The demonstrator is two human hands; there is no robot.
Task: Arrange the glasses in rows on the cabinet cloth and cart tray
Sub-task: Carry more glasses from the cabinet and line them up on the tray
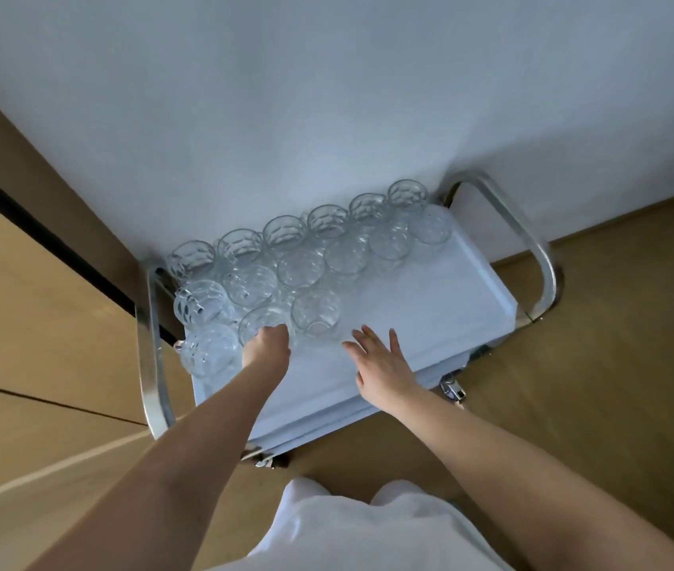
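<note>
Closely packed glasses (pixel 302 265) line the far side of the cart tray (pixel 450 307). The left hand (pixel 266 344) curls round one glass (pixel 257 319); the right hand (pixel 382 362) spreads open, empty. Jostling could topple the neighbour glass (pixel 315 313).

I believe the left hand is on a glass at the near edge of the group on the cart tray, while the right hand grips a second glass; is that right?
Not quite: the right hand grips nothing; its fingers are spread open over a bare part of the cart tray, as the head view shows. The left hand is indeed on a glass at the near edge of the group.
</note>
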